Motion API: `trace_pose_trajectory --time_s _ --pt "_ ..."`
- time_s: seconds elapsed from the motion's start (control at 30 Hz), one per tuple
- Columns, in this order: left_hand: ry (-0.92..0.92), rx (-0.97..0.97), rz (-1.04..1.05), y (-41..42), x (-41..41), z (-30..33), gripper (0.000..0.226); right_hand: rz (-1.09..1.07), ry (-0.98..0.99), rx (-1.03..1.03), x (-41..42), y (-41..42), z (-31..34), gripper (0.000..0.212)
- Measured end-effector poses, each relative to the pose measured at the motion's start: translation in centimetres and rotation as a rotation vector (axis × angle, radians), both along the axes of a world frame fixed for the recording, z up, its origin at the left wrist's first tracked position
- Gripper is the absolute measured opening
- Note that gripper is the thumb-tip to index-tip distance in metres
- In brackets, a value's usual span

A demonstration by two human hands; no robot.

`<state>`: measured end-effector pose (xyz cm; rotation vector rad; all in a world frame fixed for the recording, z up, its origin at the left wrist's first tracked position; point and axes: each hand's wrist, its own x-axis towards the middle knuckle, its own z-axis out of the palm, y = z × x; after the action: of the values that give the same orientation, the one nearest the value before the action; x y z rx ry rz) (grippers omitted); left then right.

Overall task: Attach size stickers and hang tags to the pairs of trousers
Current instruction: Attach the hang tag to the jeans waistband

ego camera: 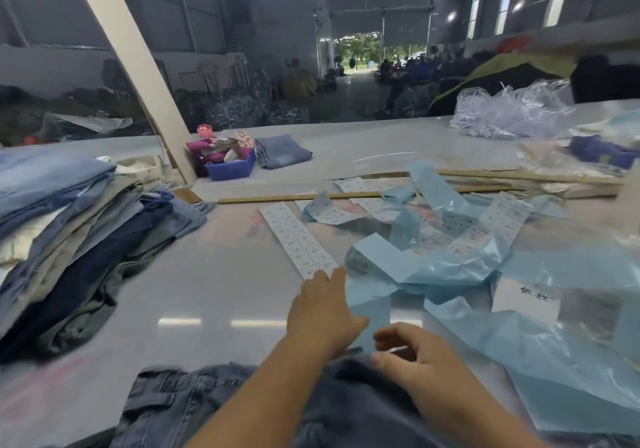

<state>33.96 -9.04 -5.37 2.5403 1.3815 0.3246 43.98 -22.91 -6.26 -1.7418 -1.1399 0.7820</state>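
Observation:
A pair of dark denim trousers (194, 409) lies on the table at the near edge, under both my forearms. A long white strip of size stickers (294, 236) runs away from me across the table. My left hand (322, 312) stretches forward with straight fingers, and its fingertips touch the near end of that strip beside a blue backing paper (372, 304). My right hand (415, 354) hovers over the trousers' far edge with loosely curved fingers, thumb and forefinger apart; I see nothing between them.
A tall stack of folded trousers (69, 226) fills the left side. Loose blue backing paper and sticker strips (457, 250) cover the right. Farther back are a wooden stick (277, 199), a blue tray (230, 168), folded jeans (282, 151) and a clear plastic bag (512, 111).

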Motion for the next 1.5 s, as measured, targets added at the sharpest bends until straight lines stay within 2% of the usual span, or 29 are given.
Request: trace_pose_trajectory --time_s 0.03,0.07,0.13,0.2,0.27,0.33,0.4,0.43,0.57,0.63,0.7,0.77,0.83,0.87,0.93,0.97,1.0,1.1,1.23,1.37,1.5 --pt "0.119 0.082 -0.009 0.4 1.3 -0.8 0.067 -0.025 0.063 0.008 0.3 0.5 -0.5 0.013" --pt "0.203 0.133 -0.011 0.7 2.4 -1.4 0.057 -0.049 0.128 0.011 0.7 1.0 -0.9 0.011" --pt "0.162 0.228 -0.004 0.9 3.7 -2.0 0.027 -0.122 0.211 0.021 1.6 1.8 -1.5 0.007" --pt "-0.107 0.354 -0.042 0.8 3.8 -2.1 0.009 -0.243 0.177 0.073 2.8 2.5 -1.8 0.004" --pt "-0.405 0.36 -0.131 0.3 3.1 -1.7 0.013 -0.309 0.15 0.121 3.8 3.2 -1.6 0.005" --pt "-0.579 0.37 -0.241 -0.6 2.3 -1.5 0.008 -0.259 0.223 0.107 4.2 4.2 -1.4 0.015" --pt "-0.653 0.297 -0.297 -1.1 1.1 -0.9 0.005 -0.195 0.343 0.087 3.8 5.1 -1.2 0.022" --pt "-0.652 0.276 -0.313 -1.4 0.3 -0.7 0.007 -0.19 0.395 0.118 3.5 5.3 -1.0 0.026" --pt "-0.495 0.427 -0.478 -3.2 -1.7 -1.4 0.009 -0.199 0.528 0.201 2.8 4.7 -0.5 0.054" --pt "-0.366 0.468 -0.556 -4.4 -1.9 -1.9 0.012 -0.078 0.539 0.138 3.0 4.4 -0.4 0.042" --pt "-0.275 0.417 -0.585 -5.1 -2.0 -2.0 0.012 -0.046 0.278 0.003 3.2 4.1 -1.1 0.031" --pt "-0.297 0.245 -0.567 -5.4 -2.2 -1.5 0.021 -0.129 0.092 -0.044 3.5 3.8 -1.7 0.022" --pt "-0.463 -0.06 -0.479 -5.3 -2.4 -0.7 0.036 -0.156 0.123 0.053 3.6 3.3 -1.3 0.017" --pt "-0.557 -0.135 -0.413 -5.1 -2.4 -0.4 0.036 -0.13 0.168 0.111 3.6 3.0 -0.9 0.017" --pt "-0.616 -0.107 -0.238 -4.1 -1.8 -0.2 0.021 -0.054 0.158 0.178 3.2 2.6 -0.1 0.017" --pt "-0.566 -0.052 -0.189 -3.7 -1.4 -0.1 0.013 -0.018 0.134 0.201 3.1 2.5 0.1 0.017" --pt "-0.515 -0.012 -0.172 -3.4 -1.0 0.0 0.015 0.005 0.118 0.21 2.9 2.4 0.3 0.016" --pt "-0.486 -0.047 -0.184 -2.5 0.2 0.0 0.021 0.048 0.23 0.245 3.1 2.4 0.3 0.022" --pt "-0.509 -0.076 -0.136 -2.1 0.5 0.1 0.018 0.153 0.576 0.236 3.9 2.6 0.7 0.036" --pt "-0.492 -0.098 -0.117 -1.9 0.3 0.2 0.011 0.19 0.723 0.214 4.2 2.6 0.1 0.034" --pt "-0.585 -0.303 -0.118 -1.3 -0.3 0.3 0.008 0.206 0.754 0.197 4.7 2.5 -0.7 0.044"
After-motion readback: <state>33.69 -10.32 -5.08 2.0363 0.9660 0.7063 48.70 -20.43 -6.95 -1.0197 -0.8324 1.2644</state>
